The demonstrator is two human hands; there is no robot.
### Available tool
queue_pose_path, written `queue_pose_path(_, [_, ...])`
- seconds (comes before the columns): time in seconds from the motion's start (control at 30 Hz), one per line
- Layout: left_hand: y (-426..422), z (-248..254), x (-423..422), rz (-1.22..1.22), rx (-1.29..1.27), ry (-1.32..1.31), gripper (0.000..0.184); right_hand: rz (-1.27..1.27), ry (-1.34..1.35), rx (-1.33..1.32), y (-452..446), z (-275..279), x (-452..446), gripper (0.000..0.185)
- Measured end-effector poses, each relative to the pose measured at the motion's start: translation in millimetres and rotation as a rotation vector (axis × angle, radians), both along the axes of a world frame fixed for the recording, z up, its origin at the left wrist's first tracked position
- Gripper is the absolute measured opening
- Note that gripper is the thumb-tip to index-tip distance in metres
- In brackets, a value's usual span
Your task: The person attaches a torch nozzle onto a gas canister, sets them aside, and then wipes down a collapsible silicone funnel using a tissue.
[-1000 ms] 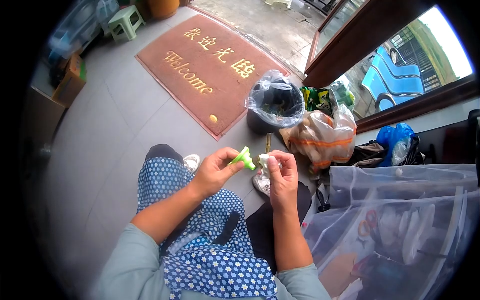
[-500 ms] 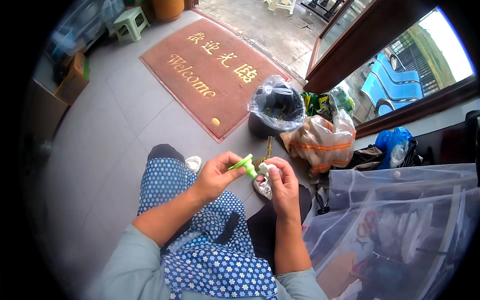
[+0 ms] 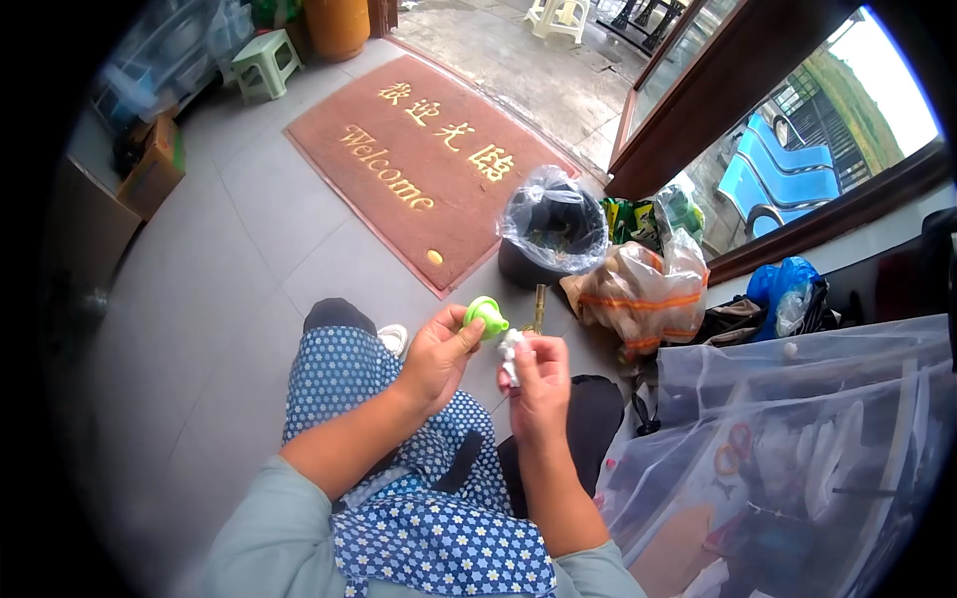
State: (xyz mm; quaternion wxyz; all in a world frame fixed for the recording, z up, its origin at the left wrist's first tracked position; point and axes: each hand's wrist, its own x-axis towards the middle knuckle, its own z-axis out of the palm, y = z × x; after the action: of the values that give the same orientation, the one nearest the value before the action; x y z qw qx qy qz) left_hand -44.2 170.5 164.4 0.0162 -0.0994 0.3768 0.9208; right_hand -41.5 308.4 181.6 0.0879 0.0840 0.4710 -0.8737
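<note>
My left hand (image 3: 442, 357) pinches a small bright green funnel (image 3: 485, 316) by its wide rim. The narrow spout points right, toward my other hand. A crumpled white tissue (image 3: 510, 356) is between the thumb and fingers of my right hand (image 3: 540, 379). A narrow gap separates funnel and tissue. Both hands are raised above my lap, over a blue flowered apron (image 3: 439, 533).
Ahead stands a black bin (image 3: 546, 261) lined with clear plastic, beside a brown welcome mat (image 3: 409, 169). Full plastic bags (image 3: 643, 294) lean near the door frame. White mesh fabric (image 3: 797, 419) covers things at my right. A stool (image 3: 265, 66) stands far left.
The green funnel has turned so its wide opening shows more. My right hand has moved slightly down and left with the tissue, and its fingers have shifted. The view has shifted slightly.
</note>
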Motion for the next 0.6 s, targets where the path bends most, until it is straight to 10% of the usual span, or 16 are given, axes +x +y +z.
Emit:
queue_pose_path(0.27, [-3.2,-7.3,7.7,-0.179,0.247,-0.175,0.025,-0.209,0.826,1.001,-7.9,-15.8,-2.7,0.017])
queue_pose_path(0.6, [-4.6,9.3,5.8,-0.197,0.442,-0.213,0.026,-0.159,0.695,0.993,19.3,-5.2,-3.5,0.021])
